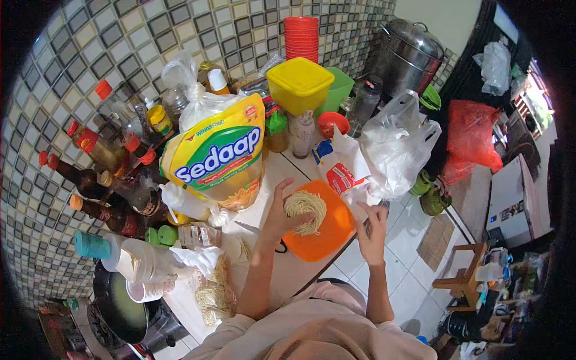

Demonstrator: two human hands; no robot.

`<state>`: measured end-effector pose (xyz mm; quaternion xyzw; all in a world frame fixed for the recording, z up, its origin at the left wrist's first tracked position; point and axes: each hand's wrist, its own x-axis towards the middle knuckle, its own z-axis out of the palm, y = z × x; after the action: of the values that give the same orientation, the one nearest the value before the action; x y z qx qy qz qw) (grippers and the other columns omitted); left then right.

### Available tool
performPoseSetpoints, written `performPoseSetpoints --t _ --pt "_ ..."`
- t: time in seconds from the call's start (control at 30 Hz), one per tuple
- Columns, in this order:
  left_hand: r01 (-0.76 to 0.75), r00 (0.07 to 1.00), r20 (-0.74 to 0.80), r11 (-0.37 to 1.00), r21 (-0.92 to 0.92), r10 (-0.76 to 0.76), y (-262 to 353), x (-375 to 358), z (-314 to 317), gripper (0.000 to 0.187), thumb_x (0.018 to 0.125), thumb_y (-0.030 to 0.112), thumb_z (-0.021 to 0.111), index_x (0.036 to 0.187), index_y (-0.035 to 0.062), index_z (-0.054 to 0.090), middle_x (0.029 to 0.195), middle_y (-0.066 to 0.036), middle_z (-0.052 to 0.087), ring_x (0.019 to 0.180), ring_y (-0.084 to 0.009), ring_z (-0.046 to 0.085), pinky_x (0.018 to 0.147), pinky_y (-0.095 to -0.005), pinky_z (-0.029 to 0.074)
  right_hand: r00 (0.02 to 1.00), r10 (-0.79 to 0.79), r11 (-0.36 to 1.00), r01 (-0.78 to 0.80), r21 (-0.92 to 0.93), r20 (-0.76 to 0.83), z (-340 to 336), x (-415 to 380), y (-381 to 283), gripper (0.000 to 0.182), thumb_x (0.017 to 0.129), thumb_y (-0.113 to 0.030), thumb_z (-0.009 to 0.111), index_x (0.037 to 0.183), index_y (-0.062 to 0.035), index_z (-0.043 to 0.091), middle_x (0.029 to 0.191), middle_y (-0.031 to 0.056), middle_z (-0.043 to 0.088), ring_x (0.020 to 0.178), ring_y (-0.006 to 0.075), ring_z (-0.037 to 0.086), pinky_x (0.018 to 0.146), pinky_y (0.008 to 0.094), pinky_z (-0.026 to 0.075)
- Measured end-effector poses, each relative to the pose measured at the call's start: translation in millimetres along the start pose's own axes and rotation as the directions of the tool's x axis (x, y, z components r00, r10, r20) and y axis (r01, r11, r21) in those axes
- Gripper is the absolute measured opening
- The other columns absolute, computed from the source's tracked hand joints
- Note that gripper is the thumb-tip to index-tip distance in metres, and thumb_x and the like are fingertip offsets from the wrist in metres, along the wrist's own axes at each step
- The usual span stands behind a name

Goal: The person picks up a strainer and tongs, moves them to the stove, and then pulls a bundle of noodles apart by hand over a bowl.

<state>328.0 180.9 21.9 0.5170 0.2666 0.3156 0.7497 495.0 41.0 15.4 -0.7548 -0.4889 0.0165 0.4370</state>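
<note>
My left hand [280, 216] holds a round nest of pale noodles [306, 211] over the left part of an orange plastic tray [327, 243], with the thumb across the noodles. Just off the tray's right edge is my right hand [372, 230], its fingers apart and nothing in them. Scissors [247, 227] lie on the counter, partly behind my left wrist. A white packet with red print [347, 171] stands at the tray's back edge. More noodle nests in a clear bag [213, 294] lie to the left of my left forearm.
A yellow Sedaap pouch [219, 159], bottles [114, 216] and a white plastic bag [399, 147] crowd round the counter. A yellow container [300, 81] is behind the tray. At lower left a pan [123, 303] sits on a stove. A wooden stool [465, 279] stands at right.
</note>
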Motion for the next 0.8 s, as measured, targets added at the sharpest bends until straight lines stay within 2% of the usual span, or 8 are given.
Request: performPoseSetpoints --t 0.03,0.13,0.2,0.23,0.3,0.5,0.6,0.8 --pt "0.003 1.000 0.012 1.000 0.000 -0.003 -0.6 -0.8 0.2 0.084 0.056 0.011 0.075 0.121 0.0067 0.023 0.104 -0.012 0.047 0.093 -0.0198 0.051 0.077 -0.0300 0.045 1.000 0.007 1.000 -0.007 -0.005 -0.008 3.2 3.2 -7.3 0.036 0.072 -0.006 0.056 0.107 -0.0087 0.050 0.088 0.0093 0.043 0.069 0.0168 0.044 0.060 0.0242 0.040" --pt "0.005 1.000 0.007 0.999 0.047 -0.005 -10.1 -2.4 -3.5 0.087 0.054 0.013 0.076 0.121 0.0069 0.021 0.102 -0.013 0.048 0.093 -0.0194 0.051 0.078 -0.0297 0.044 0.979 0.088 0.875 -0.165 0.456 0.184 22.6 6.4 -12.8 0.039 0.075 -0.004 0.054 0.113 -0.0072 0.045 0.098 0.0090 0.046 0.084 0.0138 0.047 0.071 0.0249 0.041" --pt "-0.257 0.966 0.126 0.882 0.396 0.225 -30.3 3.9 -16.6 0.090 0.053 0.016 0.077 0.122 0.0079 0.019 0.104 -0.014 0.046 0.092 -0.0197 0.051 0.079 -0.0308 0.043 0.967 0.059 0.832 -0.184 0.523 0.247 38.6 5.9 -12.1 0.040 0.075 -0.004 0.054 0.114 -0.0063 0.043 0.098 0.0088 0.047 0.085 0.0142 0.048 0.070 0.0250 0.042" --pt "-0.257 0.966 0.119 0.881 0.396 0.228 -16.2 -2.9 -13.0 0.090 0.053 0.016 0.077 0.122 0.0079 0.019 0.104 -0.014 0.046 0.092 -0.0197 0.051 0.079 -0.0308 0.043 0.951 0.036 0.781 -0.219 0.584 0.309 43.5 5.8 -16.9 0.042 0.076 -0.005 0.055 0.115 -0.0054 0.041 0.098 0.0085 0.048 0.086 0.0146 0.049 0.070 0.0251 0.042" --pt "0.022 0.980 0.188 0.974 0.227 -0.066 9.8 -18.2 -5.2 0.093 0.051 0.014 0.077 0.123 0.0096 0.019 0.108 -0.011 0.040 0.096 -0.0182 0.046 0.082 -0.0298 0.040 0.939 0.030 0.790 -0.232 0.567 0.342 43.6 6.4 -26.0 0.042 0.075 -0.008 0.058 0.114 -0.0041 0.044 0.094 0.0080 0.050 0.082 0.0148 0.051 0.068 0.0259 0.043" --pt "-0.146 0.973 0.224 0.900 0.410 0.055 -14.8 -14.5 -18.6 0.102 0.051 0.013 0.078 0.125 0.0112 0.008 0.104 -0.013 0.042 0.097 -0.0206 0.046 0.082 -0.0324 0.039 0.876 0.051 0.853 -0.288 0.435 0.479 45.9 -2.8 -29.0 0.041 0.071 -0.012 0.063 0.108 -0.0023 0.049 0.088 0.0077 0.054 0.073 0.0131 0.053 0.066 0.0245 0.043" --pt "-0.119 0.982 0.180 0.936 0.332 0.061 -11.9 -17.1 -14.3 0.102 0.051 0.014 0.078 0.125 0.0115 0.007 0.103 -0.014 0.043 0.096 -0.0219 0.047 0.083 -0.0341 0.039 0.874 0.071 0.879 -0.282 0.384 0.480 44.9 -3.9 -30.0 0.037 0.071 -0.010 0.062 0.105 -0.0010 0.050 0.087 0.0072 0.055 0.072 0.0118 0.053 0.064 0.0236 0.043" --pt "-0.063 0.997 0.066 0.970 0.234 0.049 -8.4 -18.6 -4.9 0.093 0.055 0.017 0.077 0.124 0.0093 0.014 0.101 -0.013 0.047 0.096 -0.0203 0.048 0.081 -0.0319 0.041 0.938 0.111 0.722 -0.303 0.622 0.328 45.7 -2.0 -26.2 0.022 0.080 -0.010 0.050 0.099 0.0005 0.050 0.085 0.0031 0.055 0.074 0.0094 0.051 0.063 0.0219 0.041"
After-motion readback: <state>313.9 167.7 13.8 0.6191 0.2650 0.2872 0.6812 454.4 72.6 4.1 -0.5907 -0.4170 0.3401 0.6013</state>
